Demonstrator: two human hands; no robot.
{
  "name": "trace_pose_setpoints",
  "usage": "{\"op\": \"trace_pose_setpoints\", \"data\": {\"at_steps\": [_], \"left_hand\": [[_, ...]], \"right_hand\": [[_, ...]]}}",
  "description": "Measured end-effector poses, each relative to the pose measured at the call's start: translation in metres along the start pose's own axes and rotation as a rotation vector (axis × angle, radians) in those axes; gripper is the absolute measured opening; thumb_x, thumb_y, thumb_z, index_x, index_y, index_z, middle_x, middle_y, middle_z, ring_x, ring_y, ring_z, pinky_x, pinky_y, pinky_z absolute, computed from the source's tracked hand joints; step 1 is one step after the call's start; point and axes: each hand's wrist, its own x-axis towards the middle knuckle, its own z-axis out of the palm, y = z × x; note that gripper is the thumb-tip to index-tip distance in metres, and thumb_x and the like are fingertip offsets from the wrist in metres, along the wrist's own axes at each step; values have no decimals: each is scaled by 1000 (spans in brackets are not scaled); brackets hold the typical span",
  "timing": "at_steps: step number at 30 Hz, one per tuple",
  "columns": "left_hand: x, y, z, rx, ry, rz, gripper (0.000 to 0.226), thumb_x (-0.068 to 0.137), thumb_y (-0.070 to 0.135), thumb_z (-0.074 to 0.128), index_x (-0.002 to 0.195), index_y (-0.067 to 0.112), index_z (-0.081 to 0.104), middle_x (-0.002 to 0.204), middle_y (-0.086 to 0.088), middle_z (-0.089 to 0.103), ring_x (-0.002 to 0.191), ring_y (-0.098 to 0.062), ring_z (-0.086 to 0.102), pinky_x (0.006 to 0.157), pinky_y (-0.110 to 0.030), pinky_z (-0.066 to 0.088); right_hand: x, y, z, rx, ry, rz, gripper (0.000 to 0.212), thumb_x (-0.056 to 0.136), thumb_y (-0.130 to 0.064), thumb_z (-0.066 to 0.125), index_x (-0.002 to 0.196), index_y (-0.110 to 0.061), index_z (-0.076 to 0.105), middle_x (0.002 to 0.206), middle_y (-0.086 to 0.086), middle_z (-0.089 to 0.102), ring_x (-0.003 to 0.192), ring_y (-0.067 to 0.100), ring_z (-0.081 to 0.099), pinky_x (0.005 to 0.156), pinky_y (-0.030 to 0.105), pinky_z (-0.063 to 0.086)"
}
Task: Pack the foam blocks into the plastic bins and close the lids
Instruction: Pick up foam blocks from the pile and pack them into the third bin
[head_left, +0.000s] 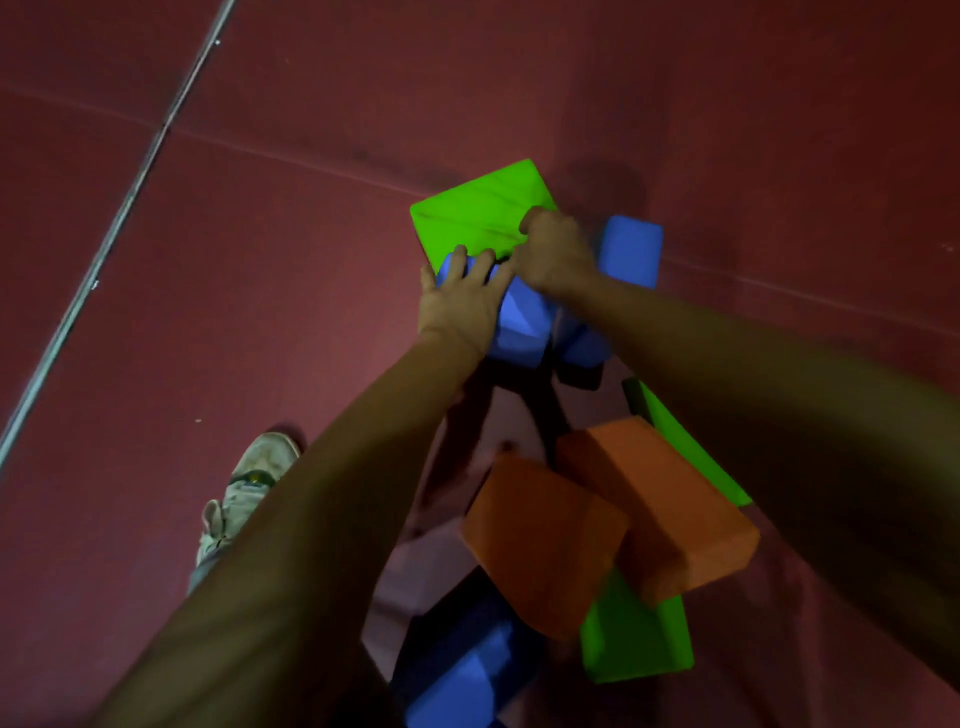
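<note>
Our right hand pinches the seemingly squashy green block by its edge; our left hand lies flat on the blue block beside it.

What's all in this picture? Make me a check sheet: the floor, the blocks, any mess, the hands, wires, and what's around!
Surface: dark red floor, with seams.
Job's things: far green block; blue block just in front of it; second blue block to the right. Nearer, orange blocks lie piled over a near green block, beside a near blue block. Bins and lids: cannot tell.
Clutter: nothing seen.
Hands: left hand rests on the blue block, fingers spread; right hand grips the far green block's near corner.
Cables: nothing seen.
Surroundings: metal strip across the floor at left; pale shoe lower left.
</note>
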Motion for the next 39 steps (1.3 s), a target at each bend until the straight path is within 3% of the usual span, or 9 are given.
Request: {"op": "trace_pose_setpoints", "data": {"at_steps": [3, 6, 8, 13, 19, 27, 33, 37, 39], "left_hand": [[12, -24, -1, -50, 27, -25, 80, 82, 28, 75, 149, 29, 31, 142, -2, 42, 135, -32, 37, 98, -56, 42], [26, -41, -10, -108, -34, -37, 99, 68, 38, 87, 149, 32, 30, 136, -1, 45, 127, -29, 44, 85, -48, 50], [34, -47, -12, -141, -51, -50, 106, 64, 42, 89, 150, 34, 29, 133, 0, 46, 125, -30, 46, 76, -45, 49], [36, -35, -4, -101, 58, 56, 91, 64, 52, 81, 144, 36, 40, 128, 5, 53, 116, -27, 50, 63, -36, 36], [49, -13, 17, -237, 72, 96, 89, 61, 47, 85, 137, 34, 39, 128, 3, 47, 116, -27, 44, 71, -41, 47], [64, -15, 15, -231, -48, 101, 105, 58, 59, 87, 142, 32, 29, 135, 1, 33, 120, -29, 34, 83, -49, 45], [65, -15, 15, -242, -59, 113, 105, 59, 58, 87, 143, 35, 28, 135, 2, 34, 121, -29, 33, 84, -50, 44], [59, -13, 16, -246, -56, 120, 105, 60, 57, 87, 144, 34, 28, 136, 0, 35, 121, -30, 33, 84, -50, 45], [54, -15, 17, -259, -57, 126, 102, 61, 55, 87, 143, 33, 29, 139, 0, 33, 122, -32, 33, 85, -51, 45]], "right_hand": [[36, -17, 15, 73, -190, 180, 38, 92, -21, 54, 124, -1, 60, 132, 19, 59, 120, 34, 57, 88, 34, 47], [60, -25, 21, 228, -384, 257, 21, 98, -19, 46, 93, -7, 63, 127, 13, 61, 105, 29, 60, 75, 30, 49], [78, -24, 22, 292, -469, 351, 20, 98, -27, 50, 90, -10, 57, 125, 16, 60, 105, 32, 61, 89, 39, 52], [129, 20, 54, 196, -440, 475, 119, 67, -65, 77, 153, -4, 21, 153, 20, 34, 137, 35, 40, 111, 48, 36], [149, 59, 69, 155, -324, 365, 137, 72, -66, 74, 154, -7, -19, 163, 16, -14, 151, 34, 2, 122, 41, 15], [173, 61, 76, -31, -329, 365, 127, 66, -81, 66, 156, -6, 16, 160, 20, 16, 146, 38, 22, 118, 45, 28], [172, 71, 77, 121, -311, 369, 103, 83, -43, 74, 154, 0, 14, 158, 21, 22, 144, 37, 26, 117, 45, 23], [159, 63, 80, 258, -328, 343, 60, 107, -27, 33, 153, 5, 10, 157, 13, 26, 135, 21, 36, 112, 27, 26], [152, 56, 79, 405, -277, 349, 64, 106, -27, 38, 153, 4, 8, 157, 16, 28, 128, 22, 40, 104, 24, 35]]}}
